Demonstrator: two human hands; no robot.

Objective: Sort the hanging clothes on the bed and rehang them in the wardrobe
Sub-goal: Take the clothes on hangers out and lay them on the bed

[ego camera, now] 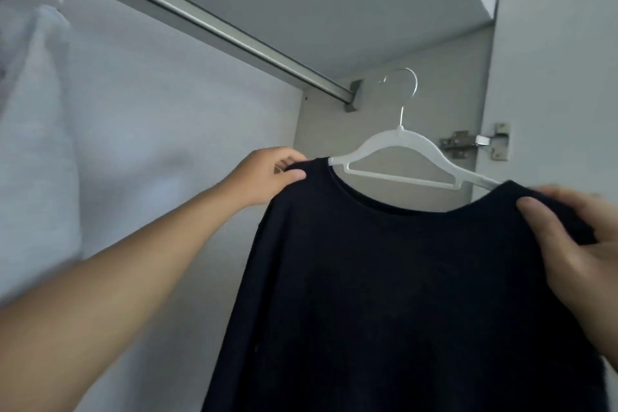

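Holding dark navy top [401,294] up inside wardrobe, you are gripping soft, matte knit at both shoulders. Your left hand [267,176] is pinching left shoulder seam, thumb over fabric, fingers curled behind. Your right hand [575,244] is clamping right shoulder, thumb pressing on front. Top is hanging on white plastic hanger [398,152], thin curved metal hook [406,87] sitting below flat brushed-metal rail [207,22], not on it. Pale blue garment [33,144] is hanging at far left. Steel hinge [468,142] is sitting on right panel.
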